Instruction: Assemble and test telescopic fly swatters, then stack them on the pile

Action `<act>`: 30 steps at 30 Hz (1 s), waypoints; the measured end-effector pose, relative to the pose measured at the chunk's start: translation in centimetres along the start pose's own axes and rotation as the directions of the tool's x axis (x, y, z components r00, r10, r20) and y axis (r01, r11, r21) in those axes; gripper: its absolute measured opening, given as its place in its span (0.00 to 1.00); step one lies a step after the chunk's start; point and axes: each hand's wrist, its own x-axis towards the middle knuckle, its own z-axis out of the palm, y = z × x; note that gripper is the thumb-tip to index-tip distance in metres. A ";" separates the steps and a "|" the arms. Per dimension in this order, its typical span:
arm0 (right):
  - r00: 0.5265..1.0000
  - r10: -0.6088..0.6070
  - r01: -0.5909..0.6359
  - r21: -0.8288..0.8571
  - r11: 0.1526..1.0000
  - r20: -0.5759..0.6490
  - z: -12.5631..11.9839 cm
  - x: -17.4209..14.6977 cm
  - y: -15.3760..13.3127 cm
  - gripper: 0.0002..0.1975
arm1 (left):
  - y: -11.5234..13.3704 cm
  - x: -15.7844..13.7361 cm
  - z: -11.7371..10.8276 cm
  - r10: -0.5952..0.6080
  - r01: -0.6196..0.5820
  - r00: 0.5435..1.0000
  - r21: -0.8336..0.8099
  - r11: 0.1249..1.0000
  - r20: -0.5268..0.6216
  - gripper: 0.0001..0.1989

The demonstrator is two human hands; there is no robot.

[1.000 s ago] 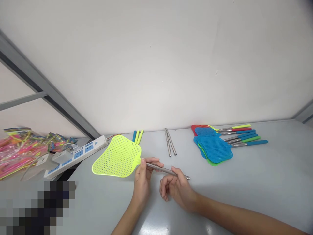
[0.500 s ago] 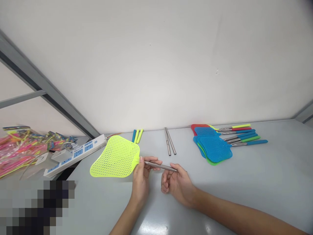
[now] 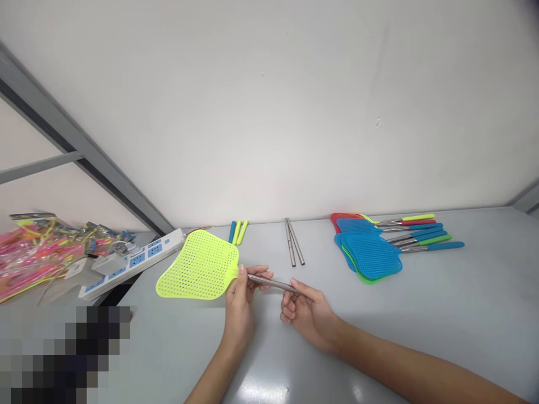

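Left grip (image 3: 240, 301) clasps a yellow perforated plastic paddle (image 3: 200, 266), right grip (image 3: 310, 312) its silver metal rod (image 3: 273, 283); right of both, multicoloured mesh swatters (image 3: 373, 255) look finished; beyond, silver metal tubes (image 3: 291, 248) and blue-and-yellow sleeves (image 3: 237, 232) seem unused.

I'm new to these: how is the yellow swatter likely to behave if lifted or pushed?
Its mesh head would probably flex, looking thin, and feel light for its size, since holes cover it. The metal rod looks smooth, so likely stiff, perhaps slippery.
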 end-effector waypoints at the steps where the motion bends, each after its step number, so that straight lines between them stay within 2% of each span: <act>1: 1.000 0.000 0.000 0.003 1.000 -0.002 0.0 0.0 0.0 0.18 | 0.0 0.0 0.0 0.003 -0.003 1.000 0.005 1.000 0.000 0.19; 14: 1.000 0.016 -0.016 0.035 0.999 -0.010 0.1 -0.1 -0.2 0.18 | -0.3 -0.2 0.1 0.012 -0.014 0.998 0.050 0.999 0.054 0.20; 22: 0.999 0.046 -0.046 -0.017 0.999 0.022 0.2 -0.1 -0.1 0.18 | -0.6 -0.7 0.4 0.072 -0.096 0.989 0.188 0.978 0.130 0.14; 24: 0.998 0.052 -0.049 -0.062 0.997 0.038 0.3 -0.2 -0.1 0.18 | -0.6 -1.0 0.7 0.032 -0.074 0.978 0.202 0.977 0.206 0.13; 27: 0.996 0.074 -0.067 -0.127 0.990 0.050 0.4 -0.3 0.0 0.21 | -1.0 -1.4 1.0 -0.103 0.039 0.934 0.188 0.981 0.341 0.17; 30: 0.993 0.096 -0.082 -0.185 0.979 0.064 0.5 -0.3 0.1 0.23 | -1.3 -1.5 1.1 -0.128 0.057 0.921 0.197 0.979 0.367 0.18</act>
